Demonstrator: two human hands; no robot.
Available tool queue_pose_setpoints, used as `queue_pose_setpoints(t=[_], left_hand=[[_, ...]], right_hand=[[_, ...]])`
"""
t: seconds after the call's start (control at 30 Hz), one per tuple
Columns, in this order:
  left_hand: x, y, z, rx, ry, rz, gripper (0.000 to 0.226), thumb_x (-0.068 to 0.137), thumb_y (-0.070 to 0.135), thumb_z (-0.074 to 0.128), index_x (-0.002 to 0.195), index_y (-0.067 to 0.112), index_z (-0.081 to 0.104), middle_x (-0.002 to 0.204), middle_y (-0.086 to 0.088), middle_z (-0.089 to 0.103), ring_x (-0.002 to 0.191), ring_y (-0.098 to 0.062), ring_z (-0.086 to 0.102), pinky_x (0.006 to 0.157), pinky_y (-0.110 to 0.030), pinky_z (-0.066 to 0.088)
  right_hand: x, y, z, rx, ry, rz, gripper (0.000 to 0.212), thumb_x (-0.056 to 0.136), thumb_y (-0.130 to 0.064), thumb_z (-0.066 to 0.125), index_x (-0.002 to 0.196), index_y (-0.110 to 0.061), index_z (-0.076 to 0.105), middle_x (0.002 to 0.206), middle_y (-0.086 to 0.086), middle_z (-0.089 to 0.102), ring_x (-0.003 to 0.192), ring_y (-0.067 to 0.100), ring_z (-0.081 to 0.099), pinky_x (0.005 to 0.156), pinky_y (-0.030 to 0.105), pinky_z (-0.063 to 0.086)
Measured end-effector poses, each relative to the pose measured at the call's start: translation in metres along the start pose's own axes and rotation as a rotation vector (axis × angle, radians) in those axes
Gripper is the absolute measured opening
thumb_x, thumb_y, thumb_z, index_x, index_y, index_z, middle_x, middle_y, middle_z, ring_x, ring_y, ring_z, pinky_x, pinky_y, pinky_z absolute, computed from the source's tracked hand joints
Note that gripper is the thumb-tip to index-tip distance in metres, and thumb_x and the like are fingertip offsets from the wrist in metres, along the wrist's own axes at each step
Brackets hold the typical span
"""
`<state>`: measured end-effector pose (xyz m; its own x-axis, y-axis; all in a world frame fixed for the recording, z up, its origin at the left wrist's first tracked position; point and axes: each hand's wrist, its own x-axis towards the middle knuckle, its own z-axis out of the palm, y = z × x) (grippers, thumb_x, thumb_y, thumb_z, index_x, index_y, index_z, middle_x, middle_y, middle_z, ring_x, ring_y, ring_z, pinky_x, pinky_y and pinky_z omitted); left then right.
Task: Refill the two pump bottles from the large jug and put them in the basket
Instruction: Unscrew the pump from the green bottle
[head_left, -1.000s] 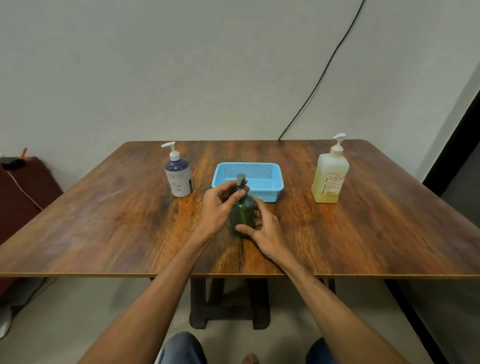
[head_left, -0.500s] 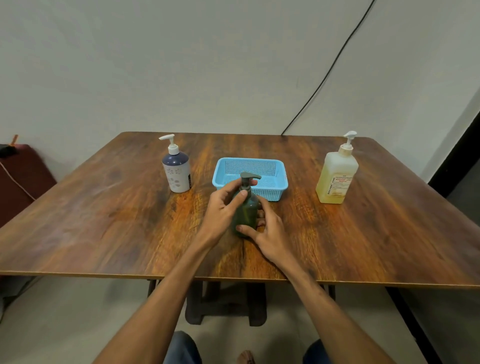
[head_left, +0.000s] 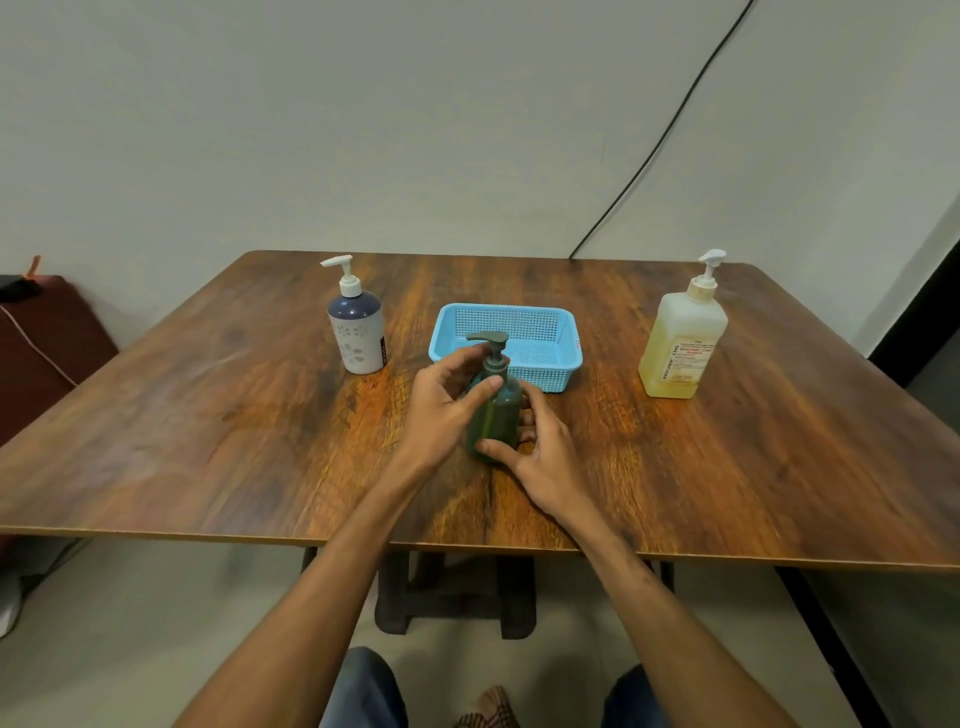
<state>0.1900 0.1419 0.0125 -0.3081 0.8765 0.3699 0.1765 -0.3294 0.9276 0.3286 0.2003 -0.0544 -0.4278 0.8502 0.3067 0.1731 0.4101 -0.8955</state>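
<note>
Green pump bottle (head_left: 496, 415) standing upright on the wooden counter (head_left: 208, 415) just in front of the blue basket (head_left: 506, 340), right hand (head_left: 540, 457) gripping its lower body, left hand (head_left: 447, 402) curling around its neck, white-and-navy pump bottle (head_left: 357, 325) sitting left of the basket, yellow jug (head_left: 681, 338) sitting well right.

My left hand (head_left: 441, 410) and right hand (head_left: 545, 457) are bare, forearms unsleeved. At bottom centre, blue jeans (head_left: 363, 691) cover my knees, a checked slipper (head_left: 491, 712) between them.
</note>
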Motion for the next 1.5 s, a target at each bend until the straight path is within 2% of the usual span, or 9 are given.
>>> queue_pose_setpoints(t=[0.1,0.2,0.27,0.37,0.47,0.73,0.97,1.23,1.5], left_hand=[[0.001,0.004,0.008,0.079,0.120,0.049,0.039,0.080,0.005,0.082,0.115,0.004,0.067,0.114,-0.007,0.073,0.109,-0.018,0.071,0.099,-0.046,0.057],[0.004,0.001,0.012,0.126,0.125,0.036,0.051,0.077,0.018,0.087,0.121,0.008,0.063,0.117,-0.004,0.069,0.113,-0.015,0.067,0.100,-0.037,0.056],[0.002,-0.003,0.011,0.132,0.015,-0.020,0.059,0.085,0.026,0.081,0.137,0.014,0.055,0.131,0.001,0.064,0.123,-0.010,0.061,0.103,-0.028,0.051],[-0.005,-0.010,0.010,0.080,-0.073,0.011,0.042,0.100,0.018,0.061,0.141,0.019,0.052,0.138,0.001,0.061,0.129,-0.008,0.058,0.105,-0.027,0.051],[-0.006,-0.011,0.011,0.078,0.069,0.083,0.036,0.097,0.006,0.063,0.131,0.016,0.059,0.129,-0.004,0.067,0.122,-0.012,0.063,0.102,-0.034,0.055],[0.003,0.001,0.016,0.048,0.309,0.141,0.035,0.079,0.015,0.085,0.112,0.011,0.073,0.111,-0.002,0.075,0.108,-0.017,0.071,0.096,-0.049,0.057],[0.010,0.040,0.000,-0.228,0.445,0.202,0.034,0.080,0.004,0.083,0.111,0.006,0.069,0.110,-0.016,0.075,0.105,-0.028,0.073,0.094,-0.041,0.059],[0.008,0.072,-0.041,-0.456,0.604,0.288,0.035,0.077,-0.003,0.082,0.108,0.003,0.066,0.101,-0.010,0.077,0.096,-0.022,0.073,0.083,-0.029,0.058],[-0.010,0.031,-0.064,-0.246,0.618,0.243,0.048,0.079,0.005,0.083,0.123,0.004,0.064,0.112,-0.010,0.075,0.105,-0.023,0.072,0.089,-0.029,0.058]], right_hand=[[-0.001,-0.001,0.000,-0.004,0.003,-0.001,0.081,0.081,-0.023,0.085,0.149,-0.028,0.040,0.143,0.001,0.054,0.127,0.020,0.056,0.099,0.047,0.055],[-0.001,-0.002,0.000,-0.014,0.002,-0.001,0.078,0.082,-0.026,0.084,0.145,-0.036,0.039,0.144,-0.005,0.052,0.129,0.014,0.054,0.101,0.045,0.054],[-0.001,-0.003,0.000,-0.020,-0.003,-0.011,0.078,0.083,-0.026,0.083,0.147,-0.033,0.039,0.144,-0.008,0.053,0.129,0.013,0.054,0.102,0.045,0.053],[-0.001,-0.002,0.000,0.010,-0.003,-0.019,0.081,0.083,-0.021,0.083,0.151,-0.028,0.038,0.144,-0.005,0.053,0.128,0.013,0.056,0.099,0.043,0.055],[-0.001,0.001,0.000,0.006,-0.004,-0.016,0.081,0.083,-0.019,0.083,0.151,-0.025,0.038,0.143,-0.001,0.054,0.124,0.014,0.058,0.097,0.043,0.057],[-0.001,-0.002,-0.001,0.023,-0.007,-0.023,0.081,0.081,-0.024,0.085,0.147,-0.032,0.039,0.144,-0.005,0.053,0.126,0.011,0.056,0.099,0.039,0.056],[-0.001,-0.002,-0.001,-0.004,-0.008,-0.043,0.083,0.080,-0.022,0.086,0.150,-0.022,0.040,0.144,-0.001,0.053,0.126,0.013,0.056,0.094,0.028,0.056],[-0.001,-0.002,-0.003,-0.007,-0.014,-0.031,0.084,0.081,-0.022,0.085,0.151,-0.020,0.038,0.146,0.001,0.052,0.125,0.012,0.056,0.089,0.018,0.054],[-0.001,-0.002,-0.002,-0.010,-0.022,-0.016,0.084,0.082,-0.021,0.084,0.151,-0.020,0.037,0.148,0.003,0.051,0.127,0.016,0.055,0.098,0.038,0.055]])
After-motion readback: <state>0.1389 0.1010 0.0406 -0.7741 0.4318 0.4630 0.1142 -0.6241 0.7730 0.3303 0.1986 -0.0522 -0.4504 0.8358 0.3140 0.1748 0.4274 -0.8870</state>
